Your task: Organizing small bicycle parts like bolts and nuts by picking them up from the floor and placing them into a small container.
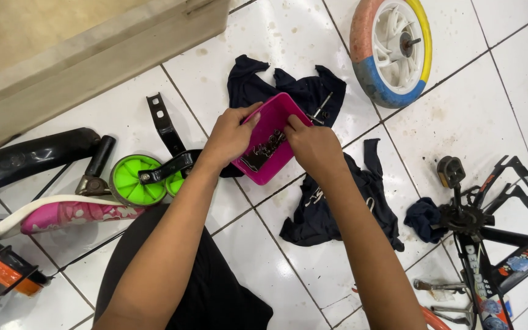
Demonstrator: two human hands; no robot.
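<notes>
Head view showed my left hand (230,137) gripping the pink tray (271,135) by its rim above the tiled floor (459,116), while my right hand (314,145) pinched among small metal parts (265,148) inside; I judged picking needed a careful single-piece grip.

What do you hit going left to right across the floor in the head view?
Orange pedal → green training wheel → left hand → pink tray → right hand → multicoloured wheel → black bike frame.
</notes>
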